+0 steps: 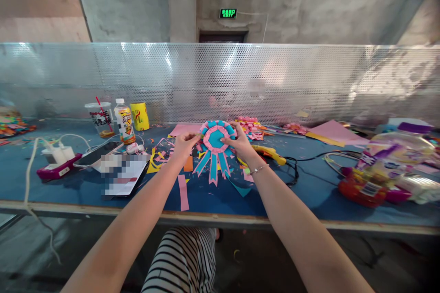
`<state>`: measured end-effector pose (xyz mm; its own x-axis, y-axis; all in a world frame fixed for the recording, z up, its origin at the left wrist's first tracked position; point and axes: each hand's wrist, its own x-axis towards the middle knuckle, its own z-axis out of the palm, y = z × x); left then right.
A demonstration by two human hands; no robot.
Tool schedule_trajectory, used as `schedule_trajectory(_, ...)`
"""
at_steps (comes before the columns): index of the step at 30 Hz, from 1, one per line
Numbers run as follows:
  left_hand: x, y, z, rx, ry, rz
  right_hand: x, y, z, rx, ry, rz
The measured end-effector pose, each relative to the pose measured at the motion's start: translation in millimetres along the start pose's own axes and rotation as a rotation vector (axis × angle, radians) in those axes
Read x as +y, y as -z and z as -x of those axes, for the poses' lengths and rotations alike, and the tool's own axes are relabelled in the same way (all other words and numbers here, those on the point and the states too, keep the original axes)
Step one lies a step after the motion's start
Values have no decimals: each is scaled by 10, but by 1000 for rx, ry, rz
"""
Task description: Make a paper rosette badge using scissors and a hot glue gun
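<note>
A blue and pink paper rosette (215,144) with hanging ribbon tails is held upright over the blue table (309,187). My left hand (185,143) pinches its left edge. My right hand (240,144), with a thin bracelet on the wrist, grips its right edge. Both arms reach forward from the near table edge. Paper scraps lie under and around the rosette, among them a pink strip (183,193).
A yellow glue gun (268,152) with a black cord lies right of my right hand. At the left stand a cup (100,120), a bottle (124,121), a yellow can (140,116) and a phone (98,154). Bagged items (388,169) sit at the right. A perforated metal screen (309,78) backs the table.
</note>
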<state>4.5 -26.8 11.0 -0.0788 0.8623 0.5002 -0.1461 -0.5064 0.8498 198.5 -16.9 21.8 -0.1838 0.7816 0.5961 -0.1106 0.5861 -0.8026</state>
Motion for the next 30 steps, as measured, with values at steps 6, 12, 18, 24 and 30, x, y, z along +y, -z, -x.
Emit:
schedule_trajectory(6,-1,3,-15,48,-26,-71,7,19,-12,-9,22,46)
schedule_trajectory(12,36,-11,7,89,-74,-133,48,31,-18,-32,32,30)
schedule_trajectory(18,79,-42,34,108,-59,-92,28,7,-7,-36,56,12)
schedule_trajectory(24,37,-41,18,107,-42,56,33,-11,-13,3,74,13)
schedule_trajectory(30,57,-49,43,100,-48,86,72,-8,-31,29,65,23)
